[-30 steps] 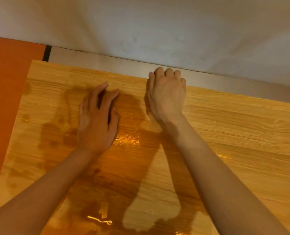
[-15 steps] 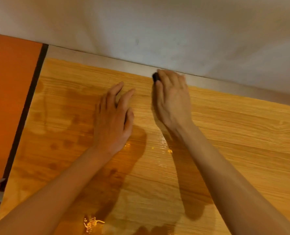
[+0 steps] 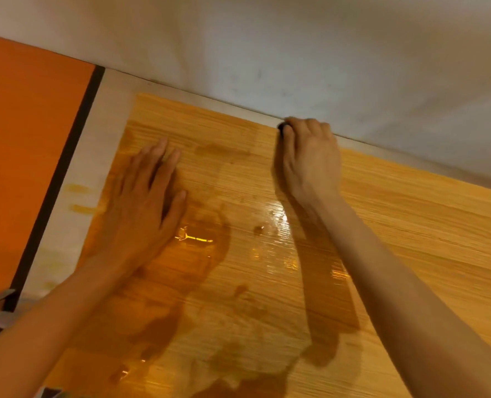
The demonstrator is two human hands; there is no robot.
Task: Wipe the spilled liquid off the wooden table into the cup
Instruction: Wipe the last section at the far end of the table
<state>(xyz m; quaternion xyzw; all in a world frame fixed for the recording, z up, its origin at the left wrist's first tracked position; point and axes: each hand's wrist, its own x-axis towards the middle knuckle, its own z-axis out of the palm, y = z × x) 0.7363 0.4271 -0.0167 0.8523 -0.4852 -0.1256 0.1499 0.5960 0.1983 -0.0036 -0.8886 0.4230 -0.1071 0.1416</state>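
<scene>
The wooden table (image 3: pixel 411 225) runs left to right under a white wall. The spilled liquid (image 3: pixel 198 254) pools nearer the person than both hands. The left hand (image 3: pixel 140 208) lies flat, fingers spread, touching the puddle. The right hand (image 3: pixel 310 162) clenches a small dark object (image 3: pixel 281 127) at the far edge. No cup visible.

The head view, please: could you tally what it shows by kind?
Hands: 2, left hand, right hand
Wooden table: 1
Spilled liquid: 1 pool
Small dark object under the right fingers: 1
Cups: 0
Total: 5
</scene>
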